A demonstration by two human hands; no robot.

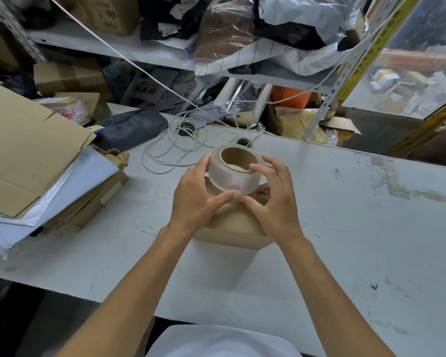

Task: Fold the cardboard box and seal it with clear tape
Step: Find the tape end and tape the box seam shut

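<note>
Under cluttered shelves, a scuffed white table bears cardboard.

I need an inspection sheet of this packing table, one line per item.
Surface: scuffed white table.
Job's things: small brown cardboard box, folded; clear tape roll with brown core held above it.
Clutter: flattened brown cardboard sheets and grey mailer bags at left.
Grippers: left hand grips the roll; right hand fingers its edge.
Cables: thin white cord coiled behind the roll.
Surroundings: white metal shelf loaded with bags and boxes.
</note>
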